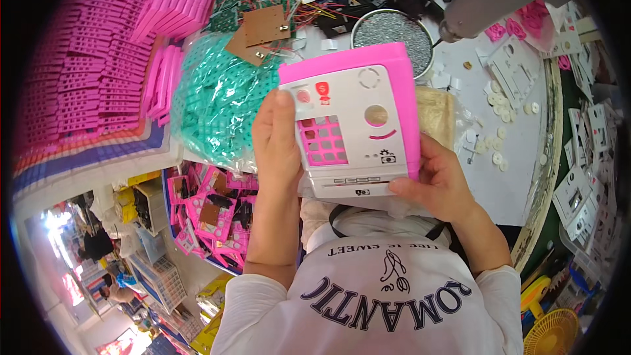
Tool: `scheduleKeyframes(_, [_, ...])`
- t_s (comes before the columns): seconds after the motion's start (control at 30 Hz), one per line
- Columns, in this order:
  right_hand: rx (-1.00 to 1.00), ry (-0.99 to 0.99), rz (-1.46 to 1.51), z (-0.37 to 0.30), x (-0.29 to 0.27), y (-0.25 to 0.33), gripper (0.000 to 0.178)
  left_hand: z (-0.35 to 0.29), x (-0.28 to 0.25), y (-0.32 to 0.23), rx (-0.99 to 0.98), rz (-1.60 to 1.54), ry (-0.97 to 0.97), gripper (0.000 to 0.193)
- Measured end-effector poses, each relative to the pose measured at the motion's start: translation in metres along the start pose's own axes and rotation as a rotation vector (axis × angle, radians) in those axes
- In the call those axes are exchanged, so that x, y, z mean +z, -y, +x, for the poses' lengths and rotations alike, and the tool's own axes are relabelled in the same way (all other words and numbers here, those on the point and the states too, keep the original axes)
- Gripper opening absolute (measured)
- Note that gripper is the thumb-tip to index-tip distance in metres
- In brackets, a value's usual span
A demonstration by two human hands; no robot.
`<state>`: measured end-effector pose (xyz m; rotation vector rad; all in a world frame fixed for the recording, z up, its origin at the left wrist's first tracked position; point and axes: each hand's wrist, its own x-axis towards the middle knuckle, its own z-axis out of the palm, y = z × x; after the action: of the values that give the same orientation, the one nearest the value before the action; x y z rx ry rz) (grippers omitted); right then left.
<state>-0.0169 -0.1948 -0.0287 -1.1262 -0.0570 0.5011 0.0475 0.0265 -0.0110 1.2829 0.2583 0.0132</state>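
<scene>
You hold the pink and grey toy panel (358, 125) between both hands, lifted clear of the worktop (506, 158) and directly in front of your chest. It lies between your hands rather than off to either side, so neither hand has to reach. Its long axis runs roughly up and away from you, tilted a little to the left, with the pink back edge farthest from you and the grey slotted strip nearest.

Your left hand (279, 141) wraps the panel's left edge, fingers closed behind it and the thumb pressed flat on the grey face beside the red round button. Your right hand (440, 181) pinches the lower right corner, thumb on the grey strip, fingers curled under the pink side. Both are clamped on it, neither spread.

The panel is a bright pink shell carrying a light grey faceplate. The faceplate shows a grid of square openings with pink behind them, a round hole at the right, a ring of small holes above that, and a narrow slot along the bottom.

Behind it lie a bag of teal plastic parts (220, 108), a round metal dish of tiny screws (391, 31), stacked pink pieces (98, 59) at your left and white buttons (503, 115) at your right.
</scene>
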Motion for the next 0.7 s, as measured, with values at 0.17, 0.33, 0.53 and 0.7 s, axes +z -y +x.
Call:
scheduleKeyframes(0.17, [0.009, -0.021, -0.092, -0.008, 0.000, 0.006, 0.062, 0.007, -0.002, 0.016, 0.132, 0.185, 0.008, 0.032])
scheduleKeyframes(0.33, [-0.061, -0.138, -0.033, -0.012, -0.012, 0.006, 0.063, 0.012, -0.006, 0.020, 0.014, 0.010, 0.163, 0.037])
scheduleKeyframes(0.53, [-0.097, -0.124, 0.020, -0.012, -0.011, 0.000, 0.064, -0.028, -0.002, 0.030, 0.232, 0.396, 0.105, 0.040])
scheduleKeyframes(0.7, [0.015, -0.064, 0.118, -0.020, -0.018, -0.002, 0.061, -0.038, -0.006, 0.030, 0.263, 0.445, 0.123, 0.037])
